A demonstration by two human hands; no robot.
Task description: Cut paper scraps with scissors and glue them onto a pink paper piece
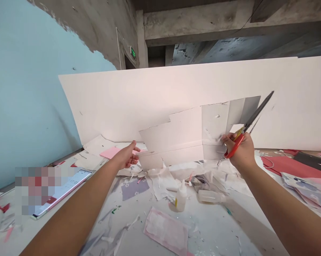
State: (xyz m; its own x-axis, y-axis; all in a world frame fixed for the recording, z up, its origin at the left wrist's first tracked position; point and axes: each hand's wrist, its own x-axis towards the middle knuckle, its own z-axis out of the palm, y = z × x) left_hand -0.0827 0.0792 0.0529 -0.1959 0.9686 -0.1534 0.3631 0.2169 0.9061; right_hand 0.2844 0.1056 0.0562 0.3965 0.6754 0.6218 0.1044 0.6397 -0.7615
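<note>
A creased sheet of pale cardboard (173, 133), cut unevenly along its top, is held up above the table. My right hand (242, 151) pinches its right part between thumb and fingers. In that same hand are scissors (233, 146) with red handles, their blades pointing up and to the right. At the sheet's left edge is my left hand (125, 155), its thumb and fingers apart; the fingertips are at or close to the edge, and contact is unclear.
Below the sheet, a small white squeeze bottle (181, 197) stands near a clear bottle (211, 196) lying down. A pink-white rectangle (166, 227), paper scraps and a phone (67, 188) lie on the table. A tall white board (117, 103) rises behind; red sheets (291, 167) lie right.
</note>
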